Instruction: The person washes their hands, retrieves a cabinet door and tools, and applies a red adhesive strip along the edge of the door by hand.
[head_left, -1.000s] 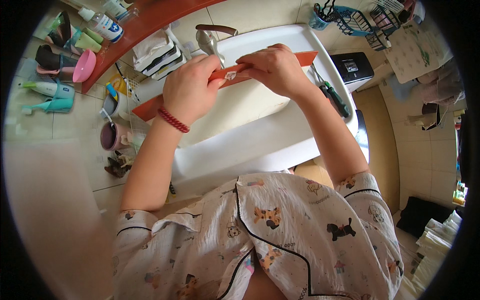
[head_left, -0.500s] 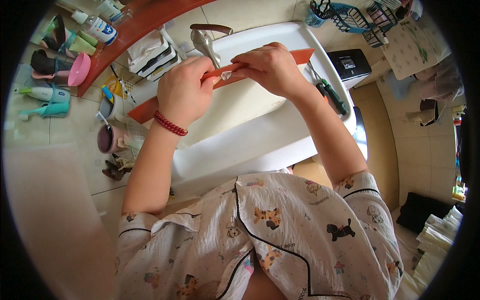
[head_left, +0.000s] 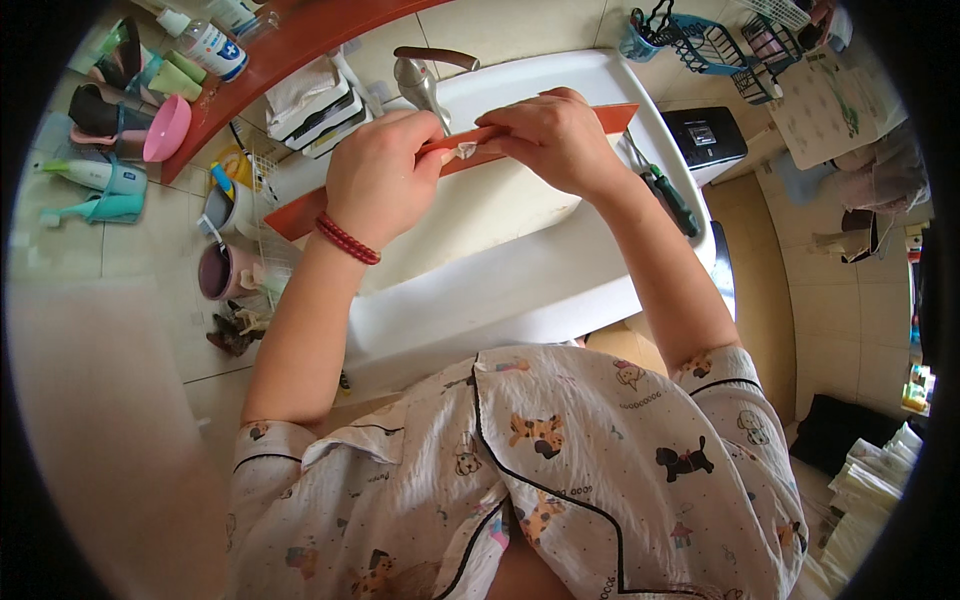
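Smooth, slightly shiny red panel (head_left: 613,118) with a crinkled translucent scrap (head_left: 466,151), apparently plastic; glossy white ceramic sink (head_left: 590,72); satin-bright metal faucet (head_left: 418,84); smooth green plastic screwdriver handle (head_left: 677,207); shiny pink plastic bowl (head_left: 167,128); polished red bracelet beads (head_left: 347,241); thin, matt, wrinkled cloth shirt (head_left: 590,490).

Left hand (head_left: 385,172) and right hand (head_left: 558,142) pinch close together

Looks like a home bathroom to us: we've got a white sink (head_left: 455,325) near centre with its tap (head_left: 420,88) at 12 o'clock, toothbrushes (head_left: 78,213) between 9 and 10, a bottle (head_left: 216,50) around 10:30, and tiles (head_left: 835,310) at 3. The dog-print pyjama top (head_left: 590,440) at 6 says home, we reckon.
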